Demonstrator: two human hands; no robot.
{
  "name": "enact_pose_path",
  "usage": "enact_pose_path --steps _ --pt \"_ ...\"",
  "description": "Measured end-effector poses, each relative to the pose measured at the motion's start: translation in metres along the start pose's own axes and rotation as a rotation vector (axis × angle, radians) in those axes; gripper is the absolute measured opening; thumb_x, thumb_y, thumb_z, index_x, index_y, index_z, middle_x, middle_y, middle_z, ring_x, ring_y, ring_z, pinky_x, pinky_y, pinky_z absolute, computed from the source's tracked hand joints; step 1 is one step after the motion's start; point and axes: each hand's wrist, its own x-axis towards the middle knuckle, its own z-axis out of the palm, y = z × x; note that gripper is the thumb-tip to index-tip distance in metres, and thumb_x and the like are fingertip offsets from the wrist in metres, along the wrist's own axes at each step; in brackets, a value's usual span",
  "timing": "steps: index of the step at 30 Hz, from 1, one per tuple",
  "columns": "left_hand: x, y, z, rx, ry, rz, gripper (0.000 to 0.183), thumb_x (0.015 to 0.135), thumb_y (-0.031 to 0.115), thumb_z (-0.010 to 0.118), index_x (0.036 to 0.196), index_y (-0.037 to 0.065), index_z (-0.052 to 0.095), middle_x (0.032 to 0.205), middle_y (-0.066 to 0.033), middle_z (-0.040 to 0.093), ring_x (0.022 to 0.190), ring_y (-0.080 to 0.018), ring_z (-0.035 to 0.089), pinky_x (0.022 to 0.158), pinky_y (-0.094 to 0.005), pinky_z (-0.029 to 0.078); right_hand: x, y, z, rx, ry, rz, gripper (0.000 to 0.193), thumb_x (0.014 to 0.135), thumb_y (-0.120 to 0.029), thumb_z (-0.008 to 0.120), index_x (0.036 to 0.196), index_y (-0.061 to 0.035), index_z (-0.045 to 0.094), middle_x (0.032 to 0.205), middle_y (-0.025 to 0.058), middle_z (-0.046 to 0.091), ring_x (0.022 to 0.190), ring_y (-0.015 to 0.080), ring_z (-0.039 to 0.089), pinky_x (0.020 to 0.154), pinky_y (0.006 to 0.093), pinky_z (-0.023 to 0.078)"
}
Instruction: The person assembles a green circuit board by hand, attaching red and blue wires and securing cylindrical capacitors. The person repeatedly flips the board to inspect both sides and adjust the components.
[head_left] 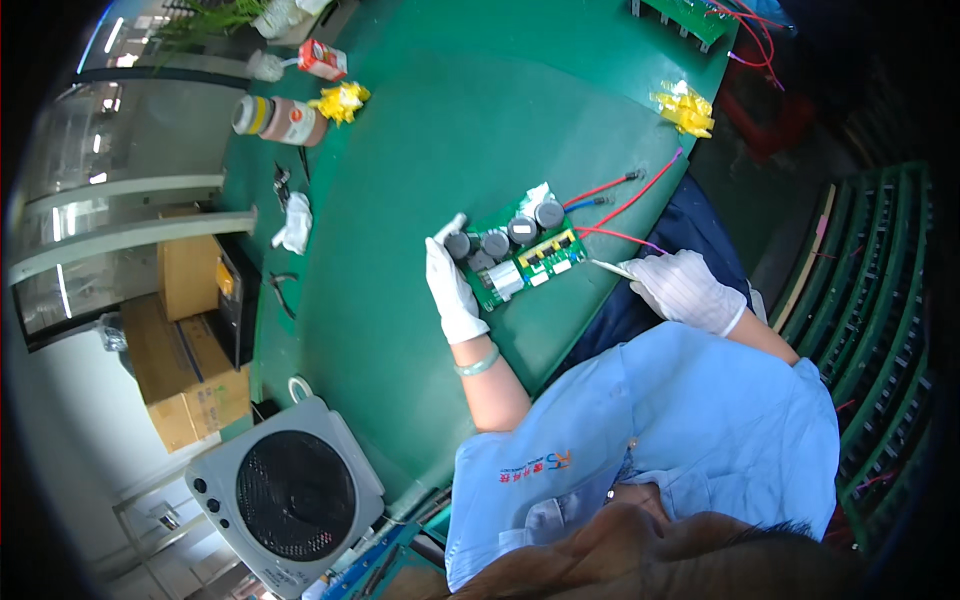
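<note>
A green circuit board [542, 263] lies on the green bench mat, carrying several dark round capacitors [522, 230], a white block and a yellow-wrapped part. Red and blue wires [603, 187] run from its right end. My left hand [455, 290], in a white glove, grips the board's left end; the fingertips beneath its edge are hidden. At the board's lower right corner, my gloved right hand [690, 290] pinches a slim, pale pointed tool [612, 268]. The tool's tip is close to the corner; whether it touches is too small to tell.
Yellow crumpled bundles [685, 110] sit at the right bench edge and beside a bottle [290, 121] at left. Pliers [283, 294] lie on the left. A grey fan-like unit [290, 490] stands lower left; green racks [880, 330] line the right. Another board [685, 22] is at top right.
</note>
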Motion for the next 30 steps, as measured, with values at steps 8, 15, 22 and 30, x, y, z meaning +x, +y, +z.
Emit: enact_pose_path --steps 8,15,22,30 --pt "-0.019 0.012 0.011 0.056 -0.012 0.096 0.038 0.099 0.033 0.053 0.119 0.001 0.060 0.116 -0.0060 0.063 0.093 -0.0092 0.053 0.090 -0.0254 0.044 -0.010 -0.009 0.001 0.125 -0.004 0.076 0.031 0.080 -0.012 0.066 0.111 -0.0080 0.062 0.064 0.0048 0.057 0.052 0.0228 0.059 0.046 0.0369 0.045" --pt "-0.022 0.013 0.012 0.044 0.004 0.172 0.042 0.095 0.037 0.059 0.115 0.001 0.059 0.120 -0.0095 0.063 0.104 -0.0124 0.055 0.092 -0.0262 0.043 -0.002 -0.005 -0.001 0.116 -0.032 0.025 0.030 0.078 -0.008 0.068 0.107 -0.0064 0.062 0.066 0.0051 0.060 0.052 0.0217 0.059 0.046 0.0344 0.044" --pt "-0.023 0.015 0.011 -0.004 0.000 0.167 0.036 0.093 0.028 0.062 0.116 0.001 0.058 0.118 -0.0093 0.063 0.099 -0.0096 0.055 0.087 -0.0226 0.043 -0.015 -0.002 0.011 0.079 -0.034 -0.002 0.029 0.082 -0.009 0.067 0.110 -0.0059 0.061 0.069 0.0045 0.060 0.051 0.0204 0.058 0.046 0.0339 0.044" --pt "-0.019 0.023 0.015 -0.068 0.072 -0.022 0.026 0.095 0.015 0.062 0.115 -0.001 0.062 0.096 -0.0016 0.062 0.085 -0.0058 0.054 0.083 -0.0205 0.045 -0.009 -0.017 -0.004 0.149 -0.125 -0.018 0.030 0.081 -0.010 0.071 0.109 -0.0037 0.062 0.075 0.0052 0.064 0.059 0.0229 0.062 0.050 0.0342 0.048"
